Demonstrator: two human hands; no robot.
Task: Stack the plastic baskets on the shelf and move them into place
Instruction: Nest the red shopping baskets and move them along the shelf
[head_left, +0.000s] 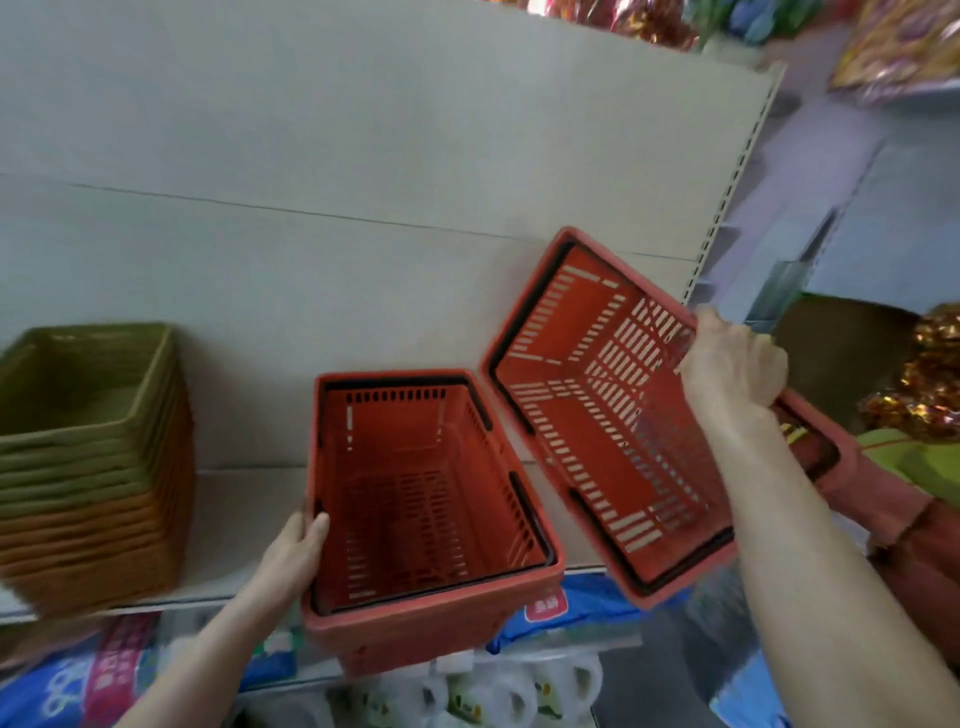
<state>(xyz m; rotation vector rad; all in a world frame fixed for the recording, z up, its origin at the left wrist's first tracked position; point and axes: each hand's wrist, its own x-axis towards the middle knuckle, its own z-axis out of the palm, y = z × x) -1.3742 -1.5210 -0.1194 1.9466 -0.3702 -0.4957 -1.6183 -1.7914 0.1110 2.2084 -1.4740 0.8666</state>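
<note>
a shop aisle. beige metal shelf with a slotted upright and plain back panel. red shopping baskets with black handles, a stack of green and orange trays on the shelf. packaged goods and white bottles below; shiny wrapped goods up top.

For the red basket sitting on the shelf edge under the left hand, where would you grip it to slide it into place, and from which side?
Grip the upright red basket by its thick rolled rim on the long sides, coming from above and the near end. The left hand already holds the near-left rim. The slotted walls taper downward and give poor purchase, and the basket overhangs the shelf edge, so a rim grip near the front probably steadies it best.
</note>
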